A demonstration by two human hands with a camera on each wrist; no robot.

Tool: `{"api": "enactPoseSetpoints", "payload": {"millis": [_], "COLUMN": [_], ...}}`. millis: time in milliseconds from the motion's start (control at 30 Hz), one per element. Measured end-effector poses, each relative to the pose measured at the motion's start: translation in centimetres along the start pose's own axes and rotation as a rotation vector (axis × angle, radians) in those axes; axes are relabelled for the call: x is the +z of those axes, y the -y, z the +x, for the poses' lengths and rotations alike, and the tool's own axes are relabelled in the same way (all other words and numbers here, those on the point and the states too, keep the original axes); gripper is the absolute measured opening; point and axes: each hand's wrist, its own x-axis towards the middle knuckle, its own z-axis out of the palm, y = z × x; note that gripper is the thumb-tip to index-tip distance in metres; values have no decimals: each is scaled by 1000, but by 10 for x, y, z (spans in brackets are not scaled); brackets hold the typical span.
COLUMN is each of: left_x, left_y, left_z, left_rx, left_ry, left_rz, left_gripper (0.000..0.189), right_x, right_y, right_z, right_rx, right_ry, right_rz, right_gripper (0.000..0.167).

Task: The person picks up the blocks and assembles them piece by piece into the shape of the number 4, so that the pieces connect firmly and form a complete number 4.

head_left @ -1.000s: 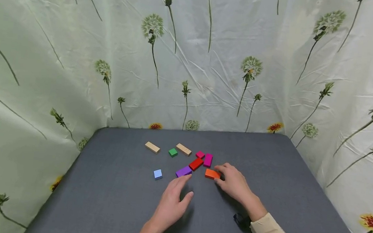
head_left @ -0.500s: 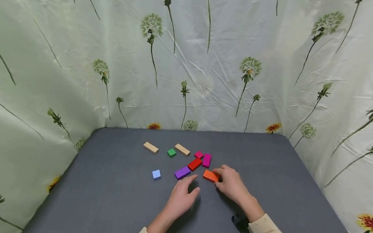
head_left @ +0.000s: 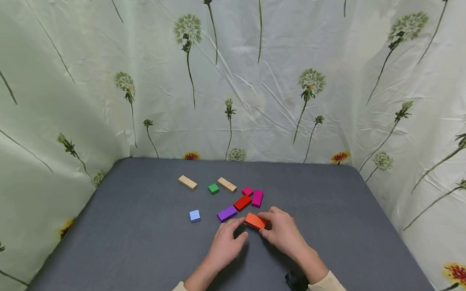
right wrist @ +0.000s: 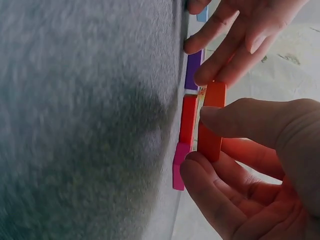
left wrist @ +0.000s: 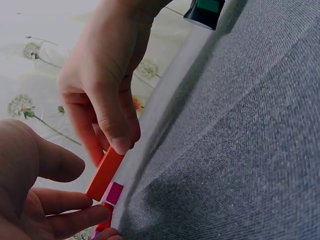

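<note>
Over the gray tabletop (head_left: 157,250), the right hand (head_left: 285,233) pinches the orange block (head_left: 254,221), the left hand (head_left: 224,246) is wide beside it, and the other blocks (head_left: 242,203) lie not yet picked up.

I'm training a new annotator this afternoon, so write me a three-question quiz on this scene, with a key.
1. Which hand is holding the orange block?
2. True or false: in the head view, the light blue block lies to the left of the purple block.
3. How many plain wood-coloured blocks lie on the table? a) one b) two c) four

Key:
1. The right hand, between thumb and fingers.
2. True.
3. b) two.
</note>
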Motion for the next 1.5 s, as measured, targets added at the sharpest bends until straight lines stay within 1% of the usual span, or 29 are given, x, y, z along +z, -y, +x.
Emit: {"api": "enactPoseSetpoints", "payload": {"millis": [133,267,400,567,667,733,833,900,967,1033,1133,1300,1433,1500], "left_x": [-3,-5,-9,-13,-14,-13,-13,-13,-13,-13,-15,-22,-24,-24], "left_y": [-2,-5,-6,-7,-7,-7,-6,-5,-4,-3,1,7,10,11], "left_z": [-1,-3,-5,-8,-10,-11,-12,-11,-11,-11,-11,-12,-12,-12], "left_rx": [5,-14,-29,-25,-23,-26,-60,-87,-116,-133,-136,-143,-145,-122], "left_ry": [-16,-23,-34,-26,-19,-36,-75,-102,-115,-121,-126,-118,-81,-68], "left_rz": [-20,-47,-77,-123,-186,-232,-294,-320,-338,-338,-336,-355,-317,-274], "left_gripper": [43,41,40,38,36,33,29,27,26,26,25,24,22,21], "right_x": [2,4,6,7,8,10,13,15,17,18,21,25,25,25], "right_y": [5,7,10,16,20,22,26,28,30,32,33,32,30,29], "right_z": [-2,-6,-8,-10,-11,-12,-13,-14,-15,-16,-16,-15,-15,-15], "right_rx": [30,37,23,0,-25,-46,-64,-75,-80,-87,-87,-107,-112,-107], "right_ry": [4,22,51,86,100,101,102,100,104,106,130,189,215,215], "right_rz": [30,60,82,112,134,135,129,128,134,137,164,251,264,252], "right_gripper": [40,43,48,58,62,63,64,64,63,62,63,63,60,58]}}
